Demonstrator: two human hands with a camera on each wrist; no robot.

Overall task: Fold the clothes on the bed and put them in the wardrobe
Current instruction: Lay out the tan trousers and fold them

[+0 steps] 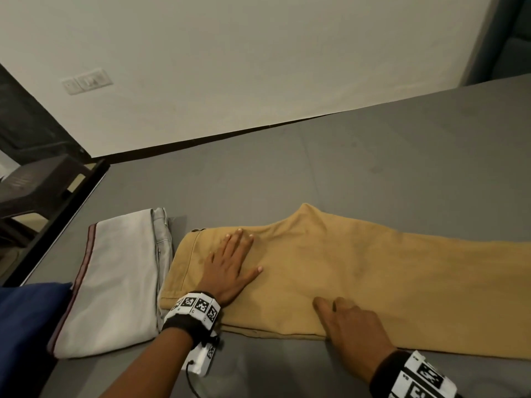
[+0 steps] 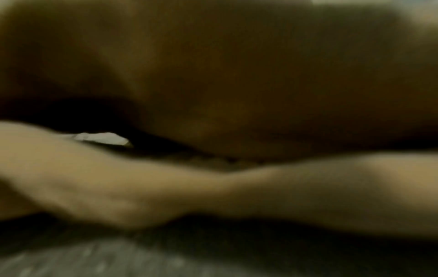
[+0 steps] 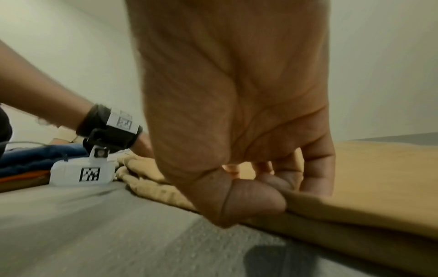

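Trousers [image 1: 359, 271], tan and folded lengthwise, lie on the grey bed [image 1: 373, 168], stretching away rightward from both grips. Just left of the left hand [image 1: 230, 268], which presses flat with straight fingers near the waistband, sits a folded white cloth [image 1: 115, 282]. The right hand [image 1: 353, 328] pinches the trousers' near edge between thumb and fingers.

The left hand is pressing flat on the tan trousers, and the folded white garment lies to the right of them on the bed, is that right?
Not quite. In the head view the folded white garment lies to the left of the tan trousers, not the right. The rest holds: the left hand presses flat on them, on the bed.
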